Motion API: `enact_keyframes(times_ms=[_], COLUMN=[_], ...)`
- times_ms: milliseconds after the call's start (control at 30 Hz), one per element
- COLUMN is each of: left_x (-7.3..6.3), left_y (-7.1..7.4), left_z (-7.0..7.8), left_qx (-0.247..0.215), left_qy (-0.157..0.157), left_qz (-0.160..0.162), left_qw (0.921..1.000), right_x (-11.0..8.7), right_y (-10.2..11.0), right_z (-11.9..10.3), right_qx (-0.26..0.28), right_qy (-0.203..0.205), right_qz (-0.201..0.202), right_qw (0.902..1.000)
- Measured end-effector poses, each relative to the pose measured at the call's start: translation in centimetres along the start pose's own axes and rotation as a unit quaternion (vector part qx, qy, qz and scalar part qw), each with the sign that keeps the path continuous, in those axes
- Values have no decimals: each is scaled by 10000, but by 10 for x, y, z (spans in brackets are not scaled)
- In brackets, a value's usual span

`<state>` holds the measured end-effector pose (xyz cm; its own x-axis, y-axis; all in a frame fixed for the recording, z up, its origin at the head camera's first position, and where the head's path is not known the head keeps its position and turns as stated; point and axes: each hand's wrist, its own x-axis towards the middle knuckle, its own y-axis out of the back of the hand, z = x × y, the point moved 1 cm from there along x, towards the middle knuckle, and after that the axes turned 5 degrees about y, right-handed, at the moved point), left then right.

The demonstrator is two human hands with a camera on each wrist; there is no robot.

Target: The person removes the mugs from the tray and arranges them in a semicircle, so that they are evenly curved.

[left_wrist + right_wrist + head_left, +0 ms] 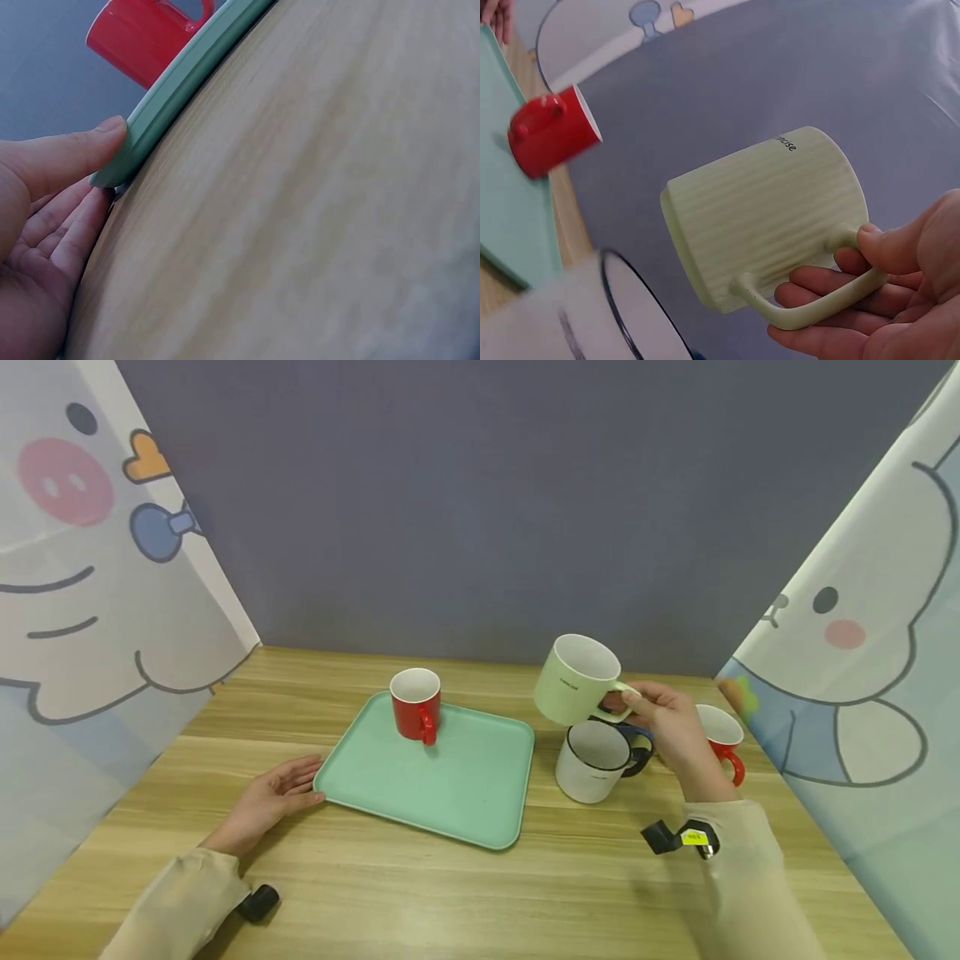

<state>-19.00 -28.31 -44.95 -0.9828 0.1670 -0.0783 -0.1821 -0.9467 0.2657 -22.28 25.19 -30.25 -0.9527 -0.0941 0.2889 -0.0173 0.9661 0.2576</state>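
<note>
A pale green mug [573, 681] is held up by its handle in my right hand [671, 727], tilted, its ribbed side showing in the right wrist view. Just below it stands a white mug [588, 768] with a dark rim and dark handle. My left hand [273, 797] is at the near left corner of the mint green tray [420, 785]. In the left wrist view the thumb [94, 146] presses that corner from one side and the fingers hold it from the other. Toward the tray's back, a red mug [415, 714] stands upright, handle facing me.
Another red mug [723, 739] with a white inside stands at the right, partly behind my right wrist. Something dark blue shows behind the white mug, mostly hidden. A grey backdrop [450, 510] rises along the table's rear edge, with cartoon-printed cloths [877, 677] at both sides.
</note>
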Motion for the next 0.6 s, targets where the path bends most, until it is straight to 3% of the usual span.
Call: enact_keyframes(times_ms=[300, 600], left_x=[-1, -2], left_y=[-2, -2], left_z=[-2, 3], left_qx=[-21, -136], left_qy=[-56, -80], left_qz=[-11, -43], left_qw=[10000, 9999], right_x=[-16, -36], right_y=[47, 89], right_z=[13, 25], right_qx=[890, 1157], right_qy=[411, 299], right_qz=[624, 1132], right_qw=[9932, 9864])
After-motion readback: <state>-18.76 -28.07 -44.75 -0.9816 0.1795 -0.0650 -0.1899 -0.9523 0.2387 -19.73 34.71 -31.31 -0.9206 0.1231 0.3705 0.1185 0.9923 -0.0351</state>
